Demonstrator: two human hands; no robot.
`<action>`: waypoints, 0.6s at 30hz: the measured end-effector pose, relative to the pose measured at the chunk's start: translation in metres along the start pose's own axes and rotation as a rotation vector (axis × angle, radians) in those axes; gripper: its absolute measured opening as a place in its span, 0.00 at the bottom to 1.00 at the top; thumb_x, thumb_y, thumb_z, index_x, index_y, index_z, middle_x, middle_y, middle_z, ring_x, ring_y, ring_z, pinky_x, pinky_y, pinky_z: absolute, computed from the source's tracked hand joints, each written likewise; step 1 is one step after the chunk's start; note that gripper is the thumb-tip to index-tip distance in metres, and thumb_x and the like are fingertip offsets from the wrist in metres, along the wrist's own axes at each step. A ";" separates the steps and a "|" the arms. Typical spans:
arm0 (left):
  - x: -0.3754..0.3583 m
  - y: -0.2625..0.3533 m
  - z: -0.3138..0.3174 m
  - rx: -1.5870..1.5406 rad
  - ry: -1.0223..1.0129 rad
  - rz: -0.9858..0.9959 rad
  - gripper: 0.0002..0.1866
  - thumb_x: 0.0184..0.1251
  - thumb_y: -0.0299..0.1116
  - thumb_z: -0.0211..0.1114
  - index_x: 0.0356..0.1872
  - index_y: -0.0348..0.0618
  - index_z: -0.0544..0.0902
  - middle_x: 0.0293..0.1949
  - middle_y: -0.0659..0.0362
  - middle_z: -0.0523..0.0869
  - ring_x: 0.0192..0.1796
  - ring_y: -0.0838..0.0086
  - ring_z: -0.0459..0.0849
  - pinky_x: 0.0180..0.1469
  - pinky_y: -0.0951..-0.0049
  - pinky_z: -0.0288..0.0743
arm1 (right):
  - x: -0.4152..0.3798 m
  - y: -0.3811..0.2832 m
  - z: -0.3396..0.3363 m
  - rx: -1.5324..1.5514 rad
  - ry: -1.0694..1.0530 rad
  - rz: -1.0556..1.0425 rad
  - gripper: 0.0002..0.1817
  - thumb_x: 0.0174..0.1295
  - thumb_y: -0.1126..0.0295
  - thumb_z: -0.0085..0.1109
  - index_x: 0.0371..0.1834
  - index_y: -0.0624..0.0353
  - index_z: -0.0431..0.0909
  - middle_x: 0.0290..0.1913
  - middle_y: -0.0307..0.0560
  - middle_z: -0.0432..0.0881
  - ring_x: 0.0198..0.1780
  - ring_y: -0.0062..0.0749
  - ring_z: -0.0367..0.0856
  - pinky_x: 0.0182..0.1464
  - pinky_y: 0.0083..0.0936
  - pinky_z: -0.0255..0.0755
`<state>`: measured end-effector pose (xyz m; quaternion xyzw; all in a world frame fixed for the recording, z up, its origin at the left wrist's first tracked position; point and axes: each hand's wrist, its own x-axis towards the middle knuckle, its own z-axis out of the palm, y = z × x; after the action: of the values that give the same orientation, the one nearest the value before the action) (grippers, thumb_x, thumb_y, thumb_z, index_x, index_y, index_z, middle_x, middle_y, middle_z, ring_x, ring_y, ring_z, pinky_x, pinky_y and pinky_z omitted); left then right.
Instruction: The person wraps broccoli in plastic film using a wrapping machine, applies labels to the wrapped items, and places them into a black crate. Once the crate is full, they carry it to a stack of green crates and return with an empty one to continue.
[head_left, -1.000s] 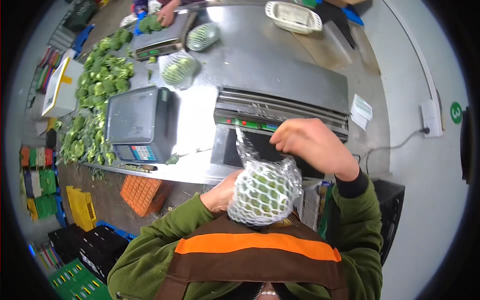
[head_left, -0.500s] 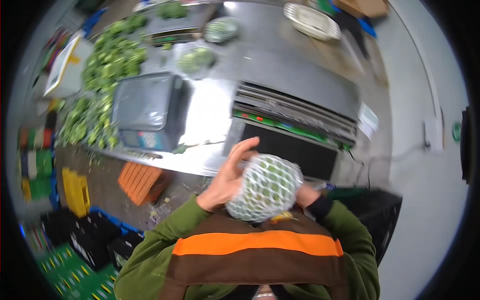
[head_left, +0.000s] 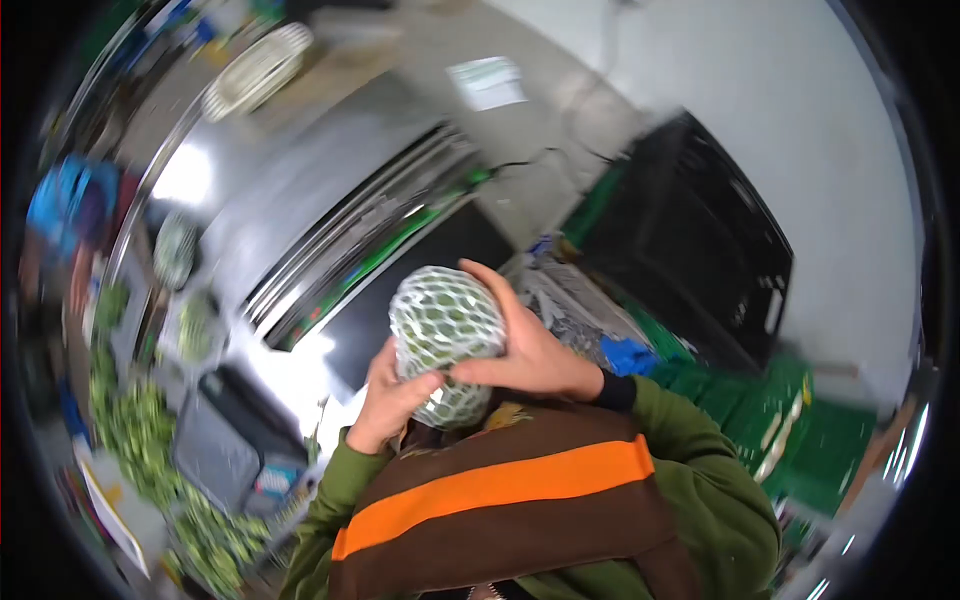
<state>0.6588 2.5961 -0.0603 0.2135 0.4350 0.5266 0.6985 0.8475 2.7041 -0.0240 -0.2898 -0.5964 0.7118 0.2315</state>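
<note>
A round green vegetable in a white foam net is held close in front of my brown apron with its orange band. My left hand grips its lower left side, the thumb lying across the net. My right hand wraps the right side, with fingers behind it and the thumb pressed on the front. Which vegetable it is, the net does not let me tell. Just beyond it lies the dark plate of a metal wrapping machine. Two more netted green vegetables, one farther back and one nearer, rest on the steel table.
A grey lidded tub stands left, beside a heap of cut green leaves. To the right are a black crate and green crates. A cream basket sits at the back. Another person is at far left.
My view has swung to the right, bringing the black and green crates into sight. My right hand, mostly hidden behind the netted vegetable before, now shows on its right side. Both thumbs are on the net.
</note>
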 end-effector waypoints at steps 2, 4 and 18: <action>0.041 0.012 0.032 0.192 -0.066 0.048 0.38 0.64 0.40 0.72 0.69 0.31 0.66 0.59 0.52 0.81 0.58 0.69 0.81 0.62 0.68 0.74 | -0.008 -0.011 -0.041 -0.178 0.168 0.023 0.56 0.51 0.59 0.79 0.76 0.70 0.51 0.69 0.58 0.66 0.71 0.37 0.65 0.72 0.31 0.59; 0.082 0.017 0.068 0.331 -0.201 0.047 0.41 0.64 0.40 0.72 0.72 0.32 0.62 0.65 0.49 0.76 0.64 0.67 0.77 0.67 0.67 0.69 | -0.024 -0.018 -0.081 -0.060 0.316 -0.044 0.54 0.50 0.60 0.80 0.75 0.70 0.54 0.69 0.57 0.67 0.69 0.36 0.68 0.70 0.31 0.62; 0.272 -0.140 0.238 1.032 -0.206 0.347 0.48 0.58 0.44 0.75 0.74 0.35 0.58 0.63 0.35 0.74 0.62 0.46 0.77 0.62 0.56 0.72 | -0.077 0.070 -0.456 -0.529 1.321 -0.112 0.56 0.36 0.59 0.86 0.70 0.67 0.62 0.65 0.58 0.69 0.65 0.41 0.71 0.66 0.34 0.68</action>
<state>0.9523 2.8351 -0.1438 0.6471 0.5246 0.3287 0.4451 1.2181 2.9653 -0.1374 -0.6759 -0.4980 0.2060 0.5027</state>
